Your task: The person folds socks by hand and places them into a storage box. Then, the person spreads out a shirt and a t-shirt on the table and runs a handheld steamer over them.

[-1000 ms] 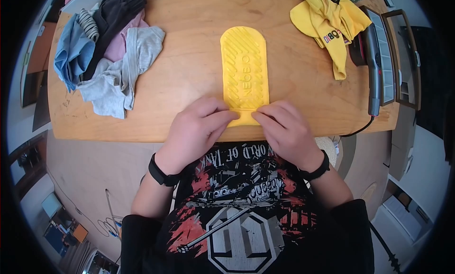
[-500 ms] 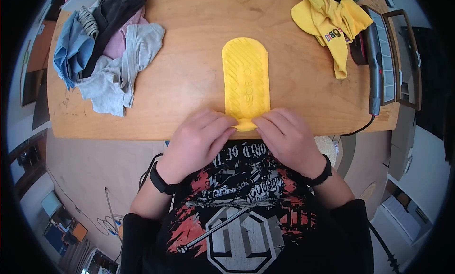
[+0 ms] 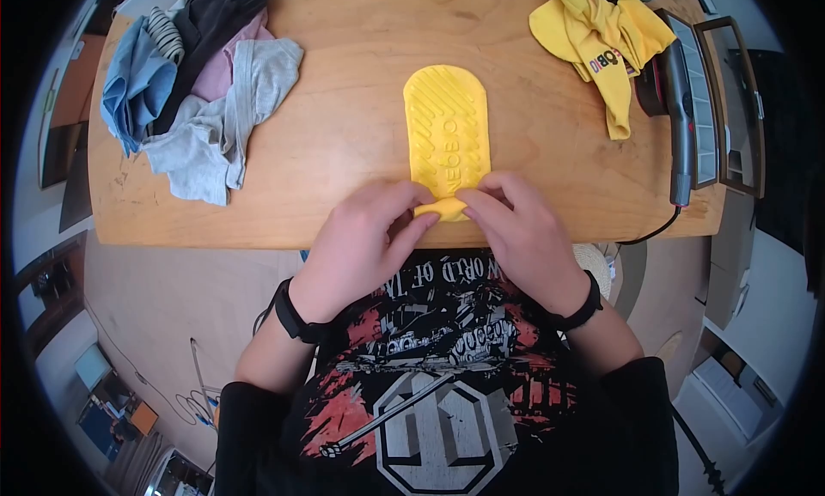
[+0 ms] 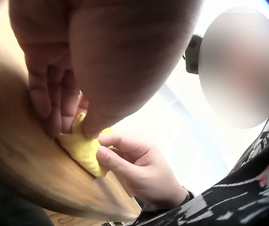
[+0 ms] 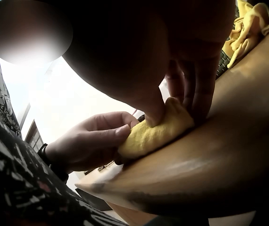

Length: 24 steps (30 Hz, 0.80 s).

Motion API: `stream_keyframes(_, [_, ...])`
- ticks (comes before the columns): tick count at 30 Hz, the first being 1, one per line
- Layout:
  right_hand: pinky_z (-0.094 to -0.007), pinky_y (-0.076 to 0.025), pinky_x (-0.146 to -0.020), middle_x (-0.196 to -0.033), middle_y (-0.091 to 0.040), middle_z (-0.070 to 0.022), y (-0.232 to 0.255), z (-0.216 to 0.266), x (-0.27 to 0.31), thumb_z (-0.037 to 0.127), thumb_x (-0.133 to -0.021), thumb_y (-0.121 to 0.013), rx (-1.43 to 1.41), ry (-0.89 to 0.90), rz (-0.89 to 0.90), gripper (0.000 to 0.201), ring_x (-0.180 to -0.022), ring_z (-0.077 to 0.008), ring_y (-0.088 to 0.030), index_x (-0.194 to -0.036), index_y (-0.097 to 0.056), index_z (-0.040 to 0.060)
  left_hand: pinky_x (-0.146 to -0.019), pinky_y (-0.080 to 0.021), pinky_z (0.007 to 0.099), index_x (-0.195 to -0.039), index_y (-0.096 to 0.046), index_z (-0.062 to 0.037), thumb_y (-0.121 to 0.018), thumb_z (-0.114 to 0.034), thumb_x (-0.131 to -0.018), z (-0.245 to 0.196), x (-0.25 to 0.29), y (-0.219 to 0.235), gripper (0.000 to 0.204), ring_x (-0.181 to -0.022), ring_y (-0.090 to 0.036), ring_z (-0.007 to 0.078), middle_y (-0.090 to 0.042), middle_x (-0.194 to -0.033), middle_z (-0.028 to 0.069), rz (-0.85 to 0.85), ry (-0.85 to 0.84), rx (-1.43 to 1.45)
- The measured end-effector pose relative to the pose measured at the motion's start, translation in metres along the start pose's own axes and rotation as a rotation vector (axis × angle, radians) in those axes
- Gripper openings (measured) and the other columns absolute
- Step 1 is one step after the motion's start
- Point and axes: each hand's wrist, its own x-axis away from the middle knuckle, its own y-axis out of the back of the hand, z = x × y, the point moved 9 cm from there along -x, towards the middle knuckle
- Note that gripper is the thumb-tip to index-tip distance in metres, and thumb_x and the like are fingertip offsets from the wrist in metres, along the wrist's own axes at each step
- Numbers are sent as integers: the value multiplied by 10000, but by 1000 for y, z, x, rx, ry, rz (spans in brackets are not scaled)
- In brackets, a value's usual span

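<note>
A yellow sock (image 3: 447, 109) lies flat on the wooden table with its ribbed, raised-letter grip sole facing up. Its near end is turned over into a small roll, which both wrist views show as a soft yellow bulge (image 5: 154, 134). My left hand (image 3: 365, 234) pinches the left end of that roll between thumb and fingers. At the right end, my right hand (image 3: 526, 230) pinches it in the same way. The fingertips of the two hands are a short gap apart, near the table's front edge. The far, rounded end of the sock lies free.
Heaped clothes (image 3: 206, 109) in grey, blue, pink and black lie at the left. More yellow fabric with printed letters (image 3: 601, 41) sits at the back right. Beside it are a dark corded device (image 3: 681, 127) and an open, glass-lidded compartment box (image 3: 705, 101).
The sock's near end has gone from lying nearly flat to being turned over into a roll. The sock slid toward the person, then slightly back, with both hands pinching it.
</note>
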Motion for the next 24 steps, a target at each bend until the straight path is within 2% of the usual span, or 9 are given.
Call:
stream_keyframes(3, [-405,-528,-804,-974,-610,-118,1,-2,-3,50,-893,-636,-8,-2,-1,199,-938,-318,-626,-1088,-645,13,-582,-503,278,-1026,-661,7,-730,-89,-915,5,-3,-3,162,-627,-609,156,-640,-803,93,11,81,17])
stream_keyframes(5, [-399,-529,-796,-981,-606,-120,3,-3,-6,60,-908,-639,-4,-8,-9,177,-930,-318,-629,-1078,-639,14,-615,-502,383,-975,-656,-21,-712,-135,-912,8,-4,-1,142,-640,-611,292,-605,-697,120,-41,126,35])
stream_keyframes(6, [-393,-530,-788,-988,-602,-123,3,-3,-7,70,-923,-643,0,-15,-15,157,-922,-319,-631,-1069,-634,14,-615,-502,383,-975,-656,-21,-712,-135,-912,8,-5,-2,142,-640,-611,292,-605,-697,120,-40,125,35])
stream_keyframes(8, [-384,-530,-776,-985,-600,-124,3,-5,-7,81,-931,-650,0,-33,-36,150,-907,-314,-633,-1065,-632,16,-555,-471,265,-1005,-655,7,-728,-90,-916,8,-6,-1,150,-594,-570,132,-607,-731,76,-45,122,-6])
stream_keyframes(15, [-376,-534,-740,-952,-592,-116,11,-8,-8,74,-931,-664,6,-48,-170,123,-852,-296,-635,-1038,-629,24,-553,-468,266,-981,-651,8,-736,-85,-904,12,-9,2,147,-600,-572,129,-611,-758,74,-75,148,7])
stream_keyframes(18, [-367,-536,-756,-953,-603,-115,8,-22,-1,63,-899,-695,-28,-130,-147,134,-860,-295,-637,-1006,-633,9,-560,-473,270,-982,-663,-4,-752,-74,-888,10,-8,6,147,-625,-588,133,-624,-833,82,-108,118,-34])
stream_keyframes(19, [-367,-536,-756,-953,-603,-115,7,-24,1,63,-899,-695,-28,-130,-148,134,-860,-295,-637,-1006,-633,9,-618,-506,317,-993,-665,-13,-752,-93,-877,8,-6,5,166,-689,-616,206,-630,-871,93,-118,38,-38])
stream_keyframes(20, [-367,-539,-770,-983,-634,-116,8,-19,2,60,-870,-731,-11,-57,-168,169,-872,-285,-651,-1016,-662,12,-676,-538,364,-1005,-668,-23,-753,-113,-866,5,-3,5,186,-752,-644,278,-636,-908,104,-127,-42,-42])
stream_keyframes(24, [-379,-544,-816,-1067,-648,-123,12,1,6,91,-797,-771,77,172,-178,309,-941,-303,-640,-1059,-661,-31,-741,-548,373,-1047,-674,-38,-770,-122,-842,-7,5,3,242,-853,-642,290,-632,-944,91,-111,-194,-163])
